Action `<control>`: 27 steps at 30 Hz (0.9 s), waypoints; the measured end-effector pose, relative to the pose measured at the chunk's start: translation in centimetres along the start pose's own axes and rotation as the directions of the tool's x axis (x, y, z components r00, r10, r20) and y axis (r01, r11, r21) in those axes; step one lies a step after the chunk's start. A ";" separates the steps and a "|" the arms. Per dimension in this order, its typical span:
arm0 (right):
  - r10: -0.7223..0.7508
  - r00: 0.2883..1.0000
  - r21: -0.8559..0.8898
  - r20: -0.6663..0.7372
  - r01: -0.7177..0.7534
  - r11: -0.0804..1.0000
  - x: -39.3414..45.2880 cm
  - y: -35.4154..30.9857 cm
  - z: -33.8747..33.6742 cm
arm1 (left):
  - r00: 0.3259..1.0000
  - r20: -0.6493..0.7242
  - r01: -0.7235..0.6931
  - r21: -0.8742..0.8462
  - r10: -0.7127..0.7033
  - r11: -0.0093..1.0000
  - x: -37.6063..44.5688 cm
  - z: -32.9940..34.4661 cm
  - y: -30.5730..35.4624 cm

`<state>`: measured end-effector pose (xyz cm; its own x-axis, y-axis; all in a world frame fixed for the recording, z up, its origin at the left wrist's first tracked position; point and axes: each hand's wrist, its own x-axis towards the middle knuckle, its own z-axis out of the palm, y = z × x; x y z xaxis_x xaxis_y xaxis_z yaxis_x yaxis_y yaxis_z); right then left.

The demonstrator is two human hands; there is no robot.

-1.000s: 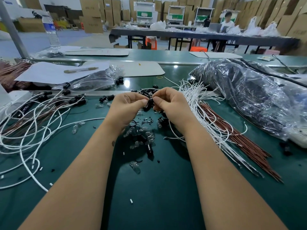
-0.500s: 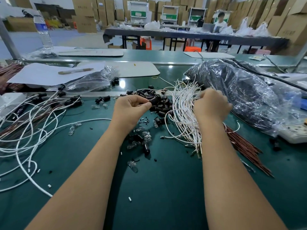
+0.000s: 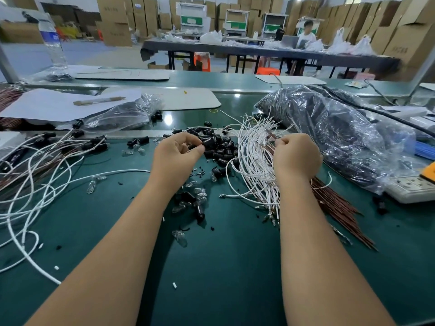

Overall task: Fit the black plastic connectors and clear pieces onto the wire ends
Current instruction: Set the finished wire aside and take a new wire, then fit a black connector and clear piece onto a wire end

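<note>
L hand (image 3: 175,156) pinches blk connector (image 3: 208,142); R hand (image 3: 297,156) prob. grips wires (image 3: 253,161)

My green bench (image 3: 223,267) faces a warehouse hall: stacked cardboard boxes (image 3: 115,20) along the walls, a long dark table (image 3: 270,51) with someone seated, bluish floor (image 3: 94,52), possibly metal racks (image 3: 195,18) behind.
</note>
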<state>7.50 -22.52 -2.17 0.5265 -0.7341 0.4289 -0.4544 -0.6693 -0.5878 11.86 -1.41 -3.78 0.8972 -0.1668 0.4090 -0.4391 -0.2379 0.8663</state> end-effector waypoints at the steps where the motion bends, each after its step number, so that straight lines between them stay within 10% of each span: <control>1: -0.018 1.000 -0.022 -0.022 0.017 1.000 0.0 -0.1 0.0 | 1.000 -0.002 0.004 0.002 -0.004 1.000 0.0 0.0 0.0; 18: -0.025 0.999 -0.106 0.020 0.027 0.994 -0.2 0.4 0.3 | 0.999 -0.010 0.047 0.045 -0.046 0.998 0.4 0.0 -0.6; 23: -0.254 0.926 0.203 -0.279 0.315 0.927 -0.4 -1.2 -0.1 | 1.000 -0.014 0.014 0.012 -0.014 1.000 0.4 -0.1 -0.8; 27: -0.201 0.906 0.708 -0.373 0.418 0.570 -2.5 -5.0 0.0 | 0.995 -0.090 0.029 -0.027 -0.031 0.999 0.6 -0.2 -0.8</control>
<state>8.47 -17.32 -0.32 0.3005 -0.5731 0.7624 0.4694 -0.6069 -0.6413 12.80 -1.14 -4.17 0.9111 -0.0730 0.4056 -0.4115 -0.2167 0.8853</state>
